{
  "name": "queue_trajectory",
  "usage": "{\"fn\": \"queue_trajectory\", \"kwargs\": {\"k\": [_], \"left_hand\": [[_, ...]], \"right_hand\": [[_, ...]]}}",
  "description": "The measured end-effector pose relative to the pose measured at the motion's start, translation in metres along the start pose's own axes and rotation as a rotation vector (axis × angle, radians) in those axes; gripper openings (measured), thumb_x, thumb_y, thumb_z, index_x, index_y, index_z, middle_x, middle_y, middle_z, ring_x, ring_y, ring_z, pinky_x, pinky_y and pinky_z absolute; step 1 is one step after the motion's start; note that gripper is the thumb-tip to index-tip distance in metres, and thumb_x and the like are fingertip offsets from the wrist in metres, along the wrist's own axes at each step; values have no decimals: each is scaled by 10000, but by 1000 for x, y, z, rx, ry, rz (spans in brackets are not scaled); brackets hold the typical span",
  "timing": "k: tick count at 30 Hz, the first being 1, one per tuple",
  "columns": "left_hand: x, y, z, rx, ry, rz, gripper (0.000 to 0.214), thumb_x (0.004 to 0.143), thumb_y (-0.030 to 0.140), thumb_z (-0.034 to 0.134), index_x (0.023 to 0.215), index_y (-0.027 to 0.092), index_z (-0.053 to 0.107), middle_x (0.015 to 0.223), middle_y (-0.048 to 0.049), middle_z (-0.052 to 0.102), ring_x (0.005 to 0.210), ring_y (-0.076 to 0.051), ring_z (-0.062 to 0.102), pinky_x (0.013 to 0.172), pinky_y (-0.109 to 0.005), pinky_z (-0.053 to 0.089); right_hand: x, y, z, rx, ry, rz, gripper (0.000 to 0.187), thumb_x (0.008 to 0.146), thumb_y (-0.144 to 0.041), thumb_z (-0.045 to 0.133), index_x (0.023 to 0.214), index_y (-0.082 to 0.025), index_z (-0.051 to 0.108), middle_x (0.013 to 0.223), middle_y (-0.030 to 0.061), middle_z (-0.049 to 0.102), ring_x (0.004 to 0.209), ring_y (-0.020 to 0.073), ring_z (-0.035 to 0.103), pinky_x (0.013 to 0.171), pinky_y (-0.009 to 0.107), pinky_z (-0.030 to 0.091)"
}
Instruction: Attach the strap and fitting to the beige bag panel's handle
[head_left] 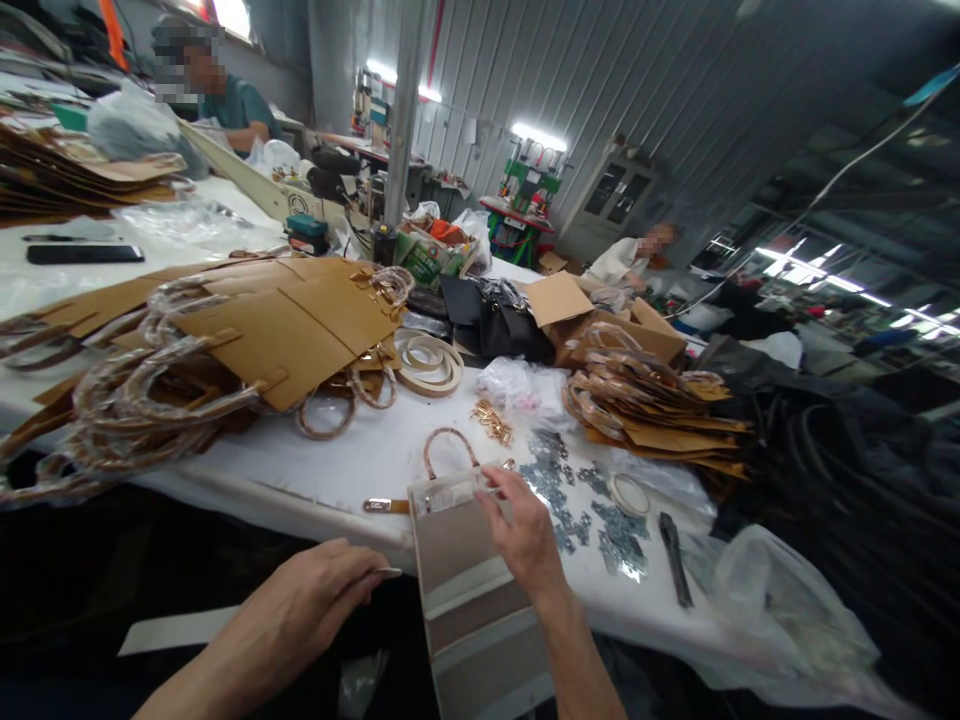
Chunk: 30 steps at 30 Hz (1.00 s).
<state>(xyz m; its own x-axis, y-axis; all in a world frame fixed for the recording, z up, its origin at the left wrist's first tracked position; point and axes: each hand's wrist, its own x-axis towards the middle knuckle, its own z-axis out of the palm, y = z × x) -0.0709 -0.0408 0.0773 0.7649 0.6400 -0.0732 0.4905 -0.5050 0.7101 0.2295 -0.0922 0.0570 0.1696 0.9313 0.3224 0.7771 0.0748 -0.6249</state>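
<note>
A flat beige-and-grey bag panel [469,590] hangs over the near edge of the white table [352,465]. My right hand [521,530] rests on the panel's top edge, fingers curled and pinching the edge near a tan loop handle [450,445]. My left hand [315,595] hovers to the left of the panel, below the table edge. Its fingers are pressed together on a small thin pale piece at the fingertips. A short tan strap with a metal end [386,506] lies on the table just left of the panel.
Tan leather pieces with wrapped handles [225,340] pile up at the left, another stack [645,405] at the right. Small gold fittings [491,420], silver metal parts [570,495], a tape roll [628,493] and a dark tool [675,560] lie near my right hand. Two people sit at the back.
</note>
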Motion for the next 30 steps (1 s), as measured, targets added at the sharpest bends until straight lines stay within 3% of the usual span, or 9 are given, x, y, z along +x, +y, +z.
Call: {"fn": "queue_trajectory", "kwargs": {"k": [3, 6, 9, 15, 19, 22, 27, 30], "left_hand": [[10, 14, 10, -56, -24, 33, 304, 1085, 366, 416, 1129, 284, 705, 1009, -19, 722, 937, -193, 686, 842, -279, 519], [23, 25, 31, -63, -23, 57, 286, 1072, 349, 453, 1273, 293, 648, 1134, -43, 727, 1053, -237, 694, 956, -361, 542], [38, 28, 56, -21, -13, 108, 406, 1039, 296, 518, 1444, 283, 521, 1239, -91, 712, 1125, -286, 690, 1003, -454, 555], [72, 25, 84, 118, 25, 181, 520, 1014, 278, 557, 1514, 231, 422, 1192, -135, 723, 1089, -300, 710, 962, -464, 590], [93, 23, 88, 204, -32, 158, 515, 1029, 301, 531, 1521, 194, 423, 1248, -163, 703, 1155, -302, 685, 1009, -458, 566], [103, 23, 89, 238, -75, 112, 591, 1005, 301, 564, 1557, 169, 400, 1184, -182, 726, 1085, -333, 713, 957, -487, 586], [114, 31, 89, 271, -74, 5, 767, 989, 319, 572, 1633, 74, 235, 1118, -241, 739, 1029, -406, 729, 899, -560, 592], [119, 37, 89, 262, -70, -36, 811, 956, 287, 607, 1638, 75, 222, 1087, -232, 752, 997, -413, 738, 867, -551, 604]], "right_hand": [[12, 41, -7, -63, -5, 25, 402, 990, -264, 596, 1386, -201, 623, 1376, 154, 610, 1299, 324, 565, 1154, 558, 454], [13, 61, -4, -78, -49, 18, 414, 971, -266, 603, 1380, -213, 641, 1356, 144, 624, 1280, 328, 587, 1141, 561, 477], [9, 69, 3, -82, -44, 15, 413, 989, -282, 570, 1390, -205, 635, 1369, 151, 620, 1297, 323, 579, 1154, 554, 467], [6, 73, 9, -47, 6, 31, 334, 988, -310, 572, 1279, -192, 686, 1349, 160, 635, 1297, 314, 574, 1142, 530, 477], [10, 71, 8, 1, 38, 71, 241, 994, -330, 570, 1162, -205, 690, 1198, 124, 683, 1118, 269, 650, 921, 419, 608], [18, 69, 6, 17, 63, 97, 191, 990, -343, 577, 1040, -199, 691, 1027, 91, 681, 924, 239, 666, 779, 368, 613], [22, 55, 2, 9, 113, 52, 163, 976, -333, 566, 917, -213, 659, 1189, 120, 613, 1188, 284, 583, 1060, 468, 488], [13, 44, -5, 22, 142, 53, 179, 1007, -358, 516, 947, -227, 621, 1093, 101, 644, 1094, 275, 613, 1028, 471, 479]]}}
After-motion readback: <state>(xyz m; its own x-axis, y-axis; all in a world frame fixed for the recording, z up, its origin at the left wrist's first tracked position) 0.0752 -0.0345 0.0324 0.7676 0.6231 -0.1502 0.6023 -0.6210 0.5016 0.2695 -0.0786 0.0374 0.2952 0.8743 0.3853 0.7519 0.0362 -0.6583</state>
